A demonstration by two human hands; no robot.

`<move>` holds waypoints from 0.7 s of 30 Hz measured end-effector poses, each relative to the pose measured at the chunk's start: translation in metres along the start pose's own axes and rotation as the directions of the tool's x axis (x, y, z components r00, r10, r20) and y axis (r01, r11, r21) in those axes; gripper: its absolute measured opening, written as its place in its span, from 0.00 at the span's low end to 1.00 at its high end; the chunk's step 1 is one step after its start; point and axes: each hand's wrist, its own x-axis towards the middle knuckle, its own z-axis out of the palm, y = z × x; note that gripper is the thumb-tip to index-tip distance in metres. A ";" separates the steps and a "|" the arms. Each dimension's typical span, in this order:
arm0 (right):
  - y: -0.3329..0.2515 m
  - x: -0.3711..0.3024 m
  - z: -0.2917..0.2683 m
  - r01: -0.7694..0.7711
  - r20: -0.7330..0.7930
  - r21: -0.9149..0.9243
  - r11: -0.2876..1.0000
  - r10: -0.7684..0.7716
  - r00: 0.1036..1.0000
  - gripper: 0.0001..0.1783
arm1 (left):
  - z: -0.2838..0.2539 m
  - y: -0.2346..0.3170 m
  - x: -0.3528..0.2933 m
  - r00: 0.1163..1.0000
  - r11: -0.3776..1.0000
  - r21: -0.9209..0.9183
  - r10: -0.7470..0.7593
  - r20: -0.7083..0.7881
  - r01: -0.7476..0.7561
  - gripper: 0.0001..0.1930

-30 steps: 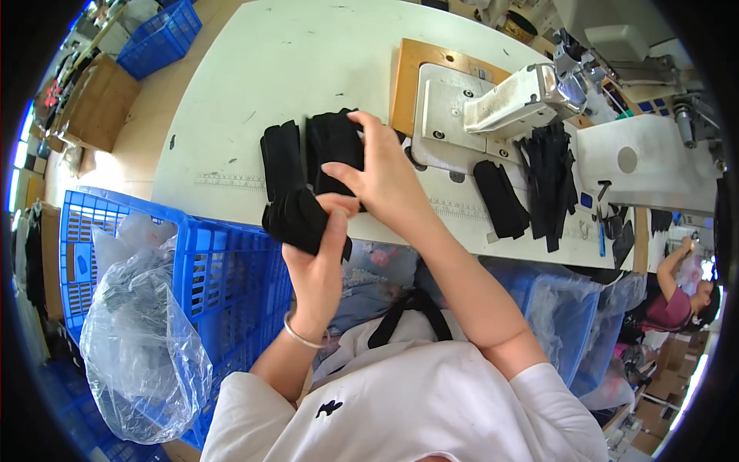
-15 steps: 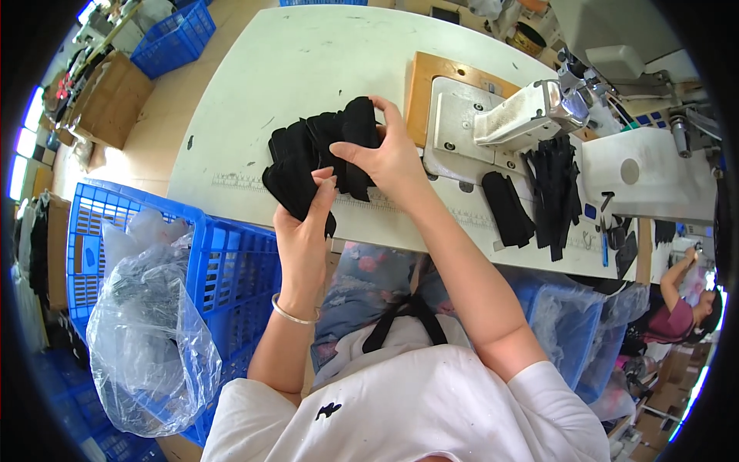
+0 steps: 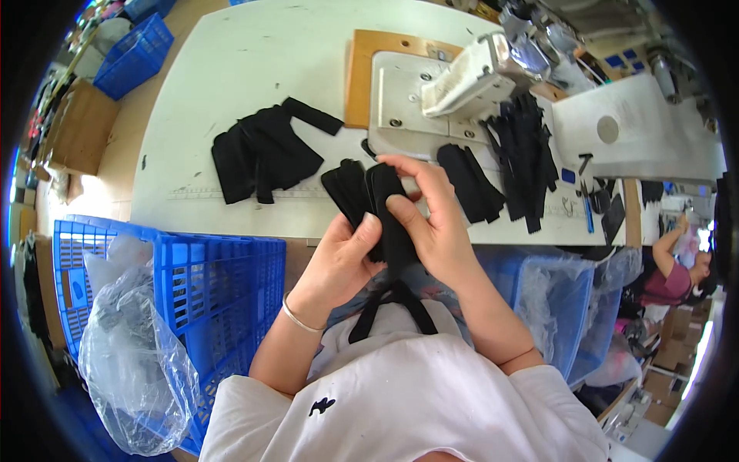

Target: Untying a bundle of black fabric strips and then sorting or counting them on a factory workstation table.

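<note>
Close to the table's front edge, my left hand point(image 3: 344, 256) grips one small stack of black fabric pieces point(image 3: 346, 187) between thumb and fingers. Another stack of black fabric pieces point(image 3: 391, 212) is pinched in my right hand point(image 3: 435, 219), side by side with the first. Both stacks stand roughly upright, touching or nearly so; their lower ends are partly behind my left fingers. On the table to the left lies a loose pile of black fabric pieces point(image 3: 269, 150), with one strip sticking out at its upper right.
A sewing machine point(image 3: 469, 77) stands right of centre on the white table point(image 3: 231, 69). Near it lie a folded black stack point(image 3: 469, 185), black strips point(image 3: 523, 162) and a blue-handled tool point(image 3: 589, 212). Blue crates point(image 3: 219, 300) with clear plastic bags flank me. Another person point(image 3: 673, 266) sits far right.
My hands have moved right and nearer my body, lifting black pieces off the pile. The rest of the pile stays on the table. The whole view has shifted somewhat.
</note>
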 end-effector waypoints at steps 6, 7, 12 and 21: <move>0.006 -0.021 -0.017 -0.193 -0.130 0.241 0.951 0.229 0.965 0.19 | 0.008 -0.011 0.011 0.980 0.979 0.045 -0.198 0.011 0.197 0.22; 0.008 -0.024 -0.021 -0.175 -0.129 0.188 0.967 0.201 0.971 0.17 | 0.008 -0.014 0.015 0.981 0.978 0.086 -0.195 0.020 0.193 0.23; 0.003 -0.028 -0.026 -0.282 -0.060 0.373 0.884 0.326 0.944 0.14 | 0.010 -0.027 0.016 0.984 0.982 0.058 -0.179 0.014 0.177 0.19; 0.010 -0.033 -0.046 -0.429 0.265 0.687 0.586 0.347 0.900 0.17 | 0.014 -0.021 0.016 0.984 0.962 0.211 -0.177 0.001 0.173 0.21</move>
